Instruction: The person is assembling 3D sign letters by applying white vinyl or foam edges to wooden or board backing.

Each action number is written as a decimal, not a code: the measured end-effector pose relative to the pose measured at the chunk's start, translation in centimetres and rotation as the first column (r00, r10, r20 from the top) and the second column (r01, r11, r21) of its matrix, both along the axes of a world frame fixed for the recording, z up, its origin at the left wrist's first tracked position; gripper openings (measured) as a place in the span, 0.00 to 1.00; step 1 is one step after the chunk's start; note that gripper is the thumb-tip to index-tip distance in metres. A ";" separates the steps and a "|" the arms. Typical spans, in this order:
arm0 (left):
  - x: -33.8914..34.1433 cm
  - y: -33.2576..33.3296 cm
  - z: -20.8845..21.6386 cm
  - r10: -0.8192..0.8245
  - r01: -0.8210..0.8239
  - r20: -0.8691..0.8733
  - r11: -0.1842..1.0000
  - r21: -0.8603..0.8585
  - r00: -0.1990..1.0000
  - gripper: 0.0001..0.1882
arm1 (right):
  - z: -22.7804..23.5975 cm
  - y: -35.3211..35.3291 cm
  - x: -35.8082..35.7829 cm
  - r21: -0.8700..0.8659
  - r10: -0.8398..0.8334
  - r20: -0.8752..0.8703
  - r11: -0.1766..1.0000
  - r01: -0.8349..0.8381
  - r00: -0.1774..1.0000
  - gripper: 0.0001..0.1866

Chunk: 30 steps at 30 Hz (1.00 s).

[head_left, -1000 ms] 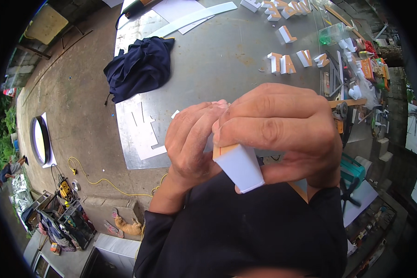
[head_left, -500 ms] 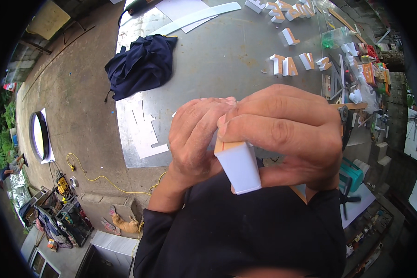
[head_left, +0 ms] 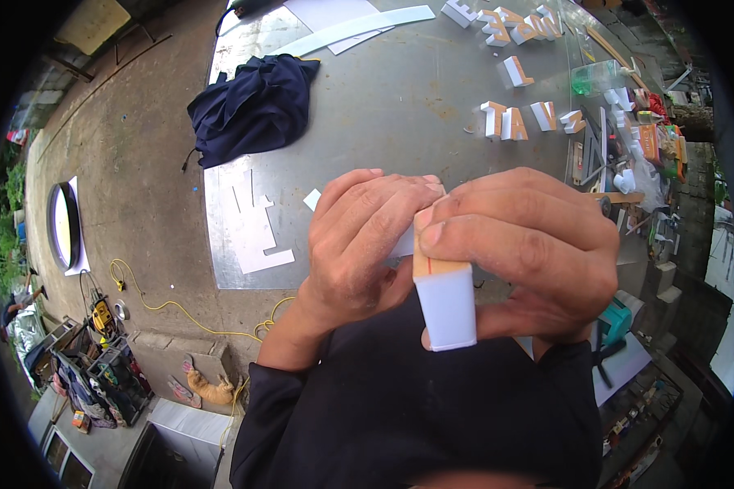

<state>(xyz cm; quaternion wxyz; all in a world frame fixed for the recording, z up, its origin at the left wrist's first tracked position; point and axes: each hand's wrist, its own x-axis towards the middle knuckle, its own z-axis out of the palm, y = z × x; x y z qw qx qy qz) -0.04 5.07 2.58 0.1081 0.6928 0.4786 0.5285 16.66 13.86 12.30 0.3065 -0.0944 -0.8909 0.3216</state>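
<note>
Close in front of my chest I hold a white block letter (head_left: 447, 311) with a brown face, its white end pointing toward me. My right hand (head_left: 530, 244) pinches it, fingers on the brown top and thumb underneath. My left hand (head_left: 363, 236) is closed around its far left part, fingertips almost meeting the right ones. Which letter it is stays hidden behind the fingers. Beyond my hands, several similar block letters (head_left: 514, 125) stand on the metal table (head_left: 383, 98). A white sheet with cut-out shapes (head_left: 257, 232) lies left of my left hand.
A dark blue cloth (head_left: 253, 110) lies on the table's left side, with a long white strip (head_left: 359, 31) behind it. At the right are a clear green-tinted bottle (head_left: 593, 78) and assorted tools. A yellow cord (head_left: 179, 314) crosses the floor; a cat (head_left: 210, 386) lies lower left.
Both hands and the block letter have shifted slightly right and down in view. The letter has turned a little, so its white end hangs straighter. The grip looks the same.
</note>
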 end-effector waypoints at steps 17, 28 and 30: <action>0.1 -0.1 1.7 0.055 -0.055 -0.013 0.998 0.029 0.998 0.18 | 0.0 -2.0 0.4 0.154 -0.083 -0.107 0.983 0.099 0.991 0.19; 0.2 -0.3 1.7 0.078 -0.076 -0.029 0.996 0.054 0.997 0.17 | 0.4 -2.4 0.8 0.191 -0.077 -0.081 0.977 0.091 0.994 0.11; 0.3 -0.3 1.7 0.084 -0.082 -0.029 0.995 0.058 0.996 0.16 | 0.4 -2.6 0.8 0.200 -0.081 -0.096 0.975 0.099 0.992 0.10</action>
